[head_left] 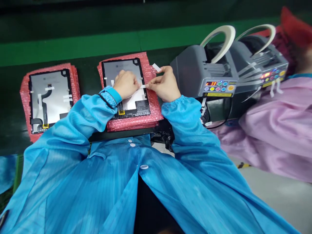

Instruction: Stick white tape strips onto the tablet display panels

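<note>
A tablet screen assembly [129,102] lies back side up, with a silver-grey back and a dark frame. It rests on a stack of pink bubble wrap [153,107]. Over its middle, my left hand [125,84] is closed, its curled fingertips at the left end of a short strip of white tape [143,86]. At the assembly's right edge, my right hand [167,85] pinches the other end between thumb and finger. A second white tape piece [156,67] sticks out from my right hand's fingers. My left hand hides part of the assembly.
To the left, a similar screen assembly [55,107] with a flex cable and tape pieces lies on pink bubble wrap [25,94]. Two grey tape dispensers [192,70] [260,52] stand at right. Beyond them sits a person in a pink sleeve [280,130]. A black cable [229,113] hangs below.
</note>
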`<state>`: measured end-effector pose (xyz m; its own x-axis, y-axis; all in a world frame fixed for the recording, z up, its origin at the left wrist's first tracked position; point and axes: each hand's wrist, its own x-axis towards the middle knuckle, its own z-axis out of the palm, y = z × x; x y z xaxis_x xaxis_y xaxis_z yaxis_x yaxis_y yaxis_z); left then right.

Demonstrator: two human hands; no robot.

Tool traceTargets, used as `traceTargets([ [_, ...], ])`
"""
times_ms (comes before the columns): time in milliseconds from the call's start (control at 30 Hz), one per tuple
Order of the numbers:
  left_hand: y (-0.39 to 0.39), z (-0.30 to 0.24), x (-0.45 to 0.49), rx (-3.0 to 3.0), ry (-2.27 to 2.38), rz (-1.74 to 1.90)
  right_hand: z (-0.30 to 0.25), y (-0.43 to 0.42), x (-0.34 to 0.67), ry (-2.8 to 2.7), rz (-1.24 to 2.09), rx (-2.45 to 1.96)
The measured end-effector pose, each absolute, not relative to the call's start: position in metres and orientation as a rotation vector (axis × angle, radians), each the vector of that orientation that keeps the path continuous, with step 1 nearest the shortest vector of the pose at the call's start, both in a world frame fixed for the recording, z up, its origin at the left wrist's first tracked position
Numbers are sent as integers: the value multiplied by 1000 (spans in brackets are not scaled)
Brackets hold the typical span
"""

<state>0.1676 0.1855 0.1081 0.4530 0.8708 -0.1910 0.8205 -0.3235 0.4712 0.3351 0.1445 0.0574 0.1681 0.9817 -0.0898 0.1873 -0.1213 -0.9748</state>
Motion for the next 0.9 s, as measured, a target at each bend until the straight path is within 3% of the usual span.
traceTargets([
  [567,177,114,174,2221,1418,14,46,153,340,-1320,1023,-1564],
  [900,204,106,154,2201,1306,381,52,141,357,-1371,1048,-1466],
])
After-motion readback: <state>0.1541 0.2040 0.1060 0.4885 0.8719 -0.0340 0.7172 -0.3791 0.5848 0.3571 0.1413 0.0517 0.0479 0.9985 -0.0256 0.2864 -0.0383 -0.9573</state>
